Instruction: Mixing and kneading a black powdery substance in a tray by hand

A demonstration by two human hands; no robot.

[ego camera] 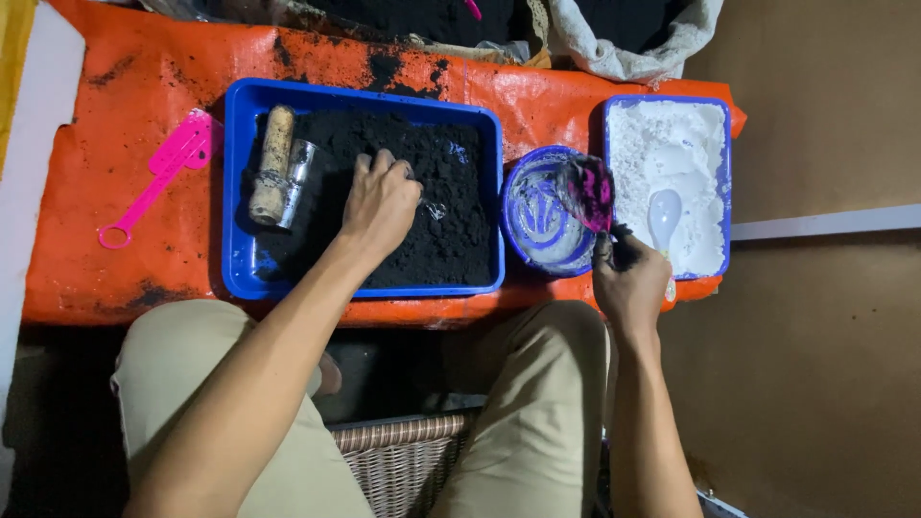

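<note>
Orange tarp-covered desk (125, 125), brown floor. Right hand (628, 280) pinches a pink scoop (587, 190), pointing away over the bowl (537, 225); left hand (381, 203) curls into black powder (451, 240).

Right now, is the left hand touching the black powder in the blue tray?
Touching. The head view shows the left hand resting knuckles-up on the black powder in the blue tray, fingertips pressed into it with no gap.

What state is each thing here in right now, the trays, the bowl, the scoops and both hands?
Large blue tray: filled with black powder.
Small blue tray: filled with white powder.
White spoon: lying in the white powder.
Blue bowl: nearly empty, smeared whitish.
Pink scoop: raised over the bowl, dusty.
Pink measuring spoon: lying unused on the orange sheet.
Left hand: resting in black powder.
Right hand: gripping the pink scoop.
</note>
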